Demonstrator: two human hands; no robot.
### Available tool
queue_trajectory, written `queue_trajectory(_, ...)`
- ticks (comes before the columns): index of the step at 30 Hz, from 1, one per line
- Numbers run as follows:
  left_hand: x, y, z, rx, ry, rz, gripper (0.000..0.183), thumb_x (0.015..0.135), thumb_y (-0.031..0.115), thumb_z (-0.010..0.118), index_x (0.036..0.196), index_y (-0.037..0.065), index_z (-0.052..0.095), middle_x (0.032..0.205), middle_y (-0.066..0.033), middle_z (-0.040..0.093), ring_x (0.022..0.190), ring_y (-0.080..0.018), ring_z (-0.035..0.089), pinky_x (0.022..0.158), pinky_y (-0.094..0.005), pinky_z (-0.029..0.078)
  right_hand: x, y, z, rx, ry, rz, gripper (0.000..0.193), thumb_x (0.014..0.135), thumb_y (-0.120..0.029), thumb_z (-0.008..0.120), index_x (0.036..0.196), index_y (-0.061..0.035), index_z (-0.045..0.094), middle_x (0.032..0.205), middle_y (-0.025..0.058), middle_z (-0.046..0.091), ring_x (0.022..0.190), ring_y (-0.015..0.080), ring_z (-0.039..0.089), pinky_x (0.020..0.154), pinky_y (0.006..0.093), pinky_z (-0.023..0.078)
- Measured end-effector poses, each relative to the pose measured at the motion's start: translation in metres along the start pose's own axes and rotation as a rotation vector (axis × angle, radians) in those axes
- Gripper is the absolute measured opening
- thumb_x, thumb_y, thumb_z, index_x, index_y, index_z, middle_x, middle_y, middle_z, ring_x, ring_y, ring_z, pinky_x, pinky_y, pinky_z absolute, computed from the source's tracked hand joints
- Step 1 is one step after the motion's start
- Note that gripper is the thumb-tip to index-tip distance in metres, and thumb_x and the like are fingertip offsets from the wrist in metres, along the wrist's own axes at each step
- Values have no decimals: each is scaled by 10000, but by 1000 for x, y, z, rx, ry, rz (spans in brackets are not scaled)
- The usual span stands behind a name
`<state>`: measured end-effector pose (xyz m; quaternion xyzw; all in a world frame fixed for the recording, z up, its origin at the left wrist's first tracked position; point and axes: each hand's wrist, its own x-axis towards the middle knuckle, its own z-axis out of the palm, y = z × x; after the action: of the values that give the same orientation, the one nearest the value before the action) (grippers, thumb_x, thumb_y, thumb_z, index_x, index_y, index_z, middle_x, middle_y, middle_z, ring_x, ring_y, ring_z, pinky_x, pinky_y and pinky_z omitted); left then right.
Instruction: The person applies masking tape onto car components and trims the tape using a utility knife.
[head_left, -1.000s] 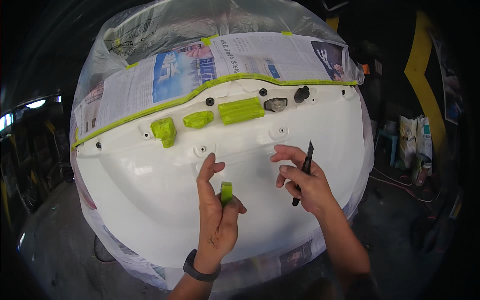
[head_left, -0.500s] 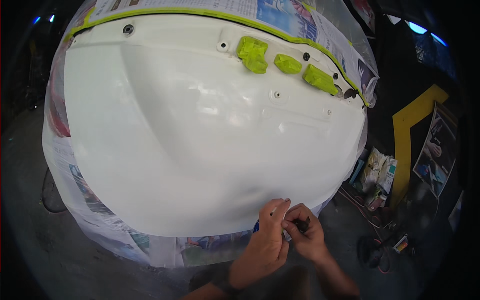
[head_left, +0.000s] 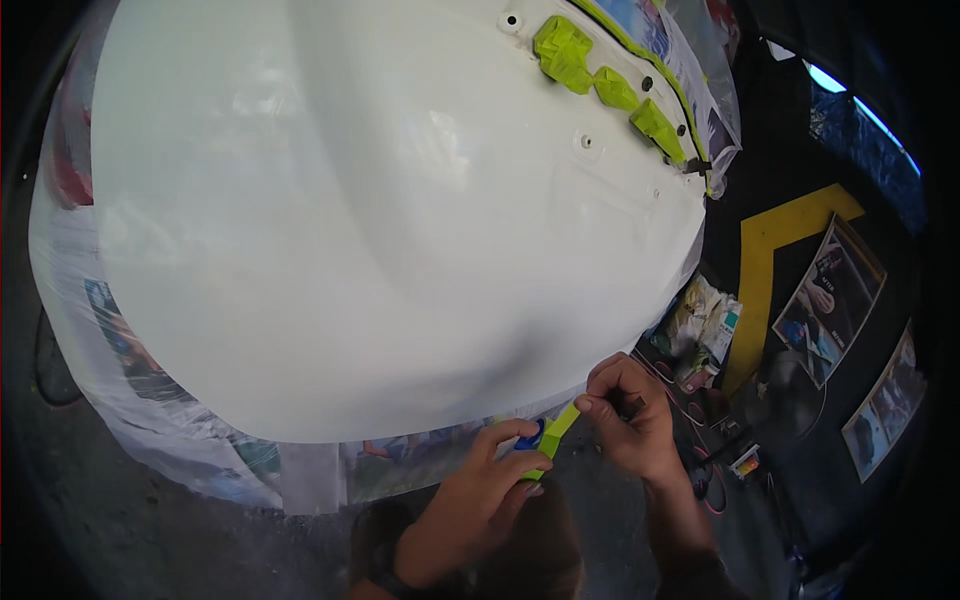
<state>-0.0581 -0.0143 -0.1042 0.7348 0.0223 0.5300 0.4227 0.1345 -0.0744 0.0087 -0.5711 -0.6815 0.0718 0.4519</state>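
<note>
My left hand [head_left: 472,502] is closed around a small roll with a blue part [head_left: 532,436], probably a tape roll, mostly hidden by the fingers. A strip of yellow-green masking tape [head_left: 562,425] stretches from it to my right hand [head_left: 638,425], where thumb and finger pinch its end. Both hands are just off the near right edge of a large white car panel [head_left: 300,270]. Yellow-green tape patches [head_left: 564,54] cover spots along the panel's far right edge.
Newspaper and clear plastic film [head_left: 190,450] wrap the area around the panel. On the floor at right lie a plastic bag of materials [head_left: 700,330], reddish cables, and a yellow angled marking [head_left: 757,290]. Printed picture boards [head_left: 833,300] stand beyond it.
My hands have moved apart, and a yellow-green tape strip now shows stretched between them. The view has shifted, so the panel appears turned and further left.
</note>
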Motion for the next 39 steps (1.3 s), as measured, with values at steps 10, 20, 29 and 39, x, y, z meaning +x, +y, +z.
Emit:
queue_trajectory(10, 10, -4, 12, -286, -210, -377, 581, 888, -174, 503, 1388, 98, 615, 1466, -133, 503, 990, -178, 709, 717, -275, 653, 6, 15, -26, -232, -102, -27, 136, 918, 2, 717, 1013, 23, 622, 906, 78, 598, 694, 117, 539, 629, 266, 443)
queue_trajectory(20, 17, 3, 12, -596, -133, -528, 754, 846, -158, 541, 1552, 71, 407, 1572, -104, 399, 1019, -187, 700, 828, -314, 622, -47, 29, -18, -413, -388, 162, 971, 767, 61, 673, 1611, -38, 201, 995, 144, 629, 767, 320, 653, 734, 414, 537)
queue_trajectory(29, 34, 24, 14, -615, -156, -514, 850, 821, -121, 541, 1605, 95, 295, 1616, -132, 333, 938, -164, 699, 757, -270, 586, -50, 69, -30, -478, -284, 131, 824, 781, 0, 715, 1521, -38, 355, 1018, 172, 645, 795, 353, 659, 721, 423, 542)
queue_trajectory(39, 126, 67, 22, 394, -486, -285, 996, 710, -137, 539, 1627, 123, 251, 1321, -207, 581, 717, -248, 663, 702, -386, 557, 25, 42, -82, 45, 101, -72, 566, 771, -181, 886, 1236, -17, 609, 996, 99, 610, 715, 185, 573, 639, 302, 475)
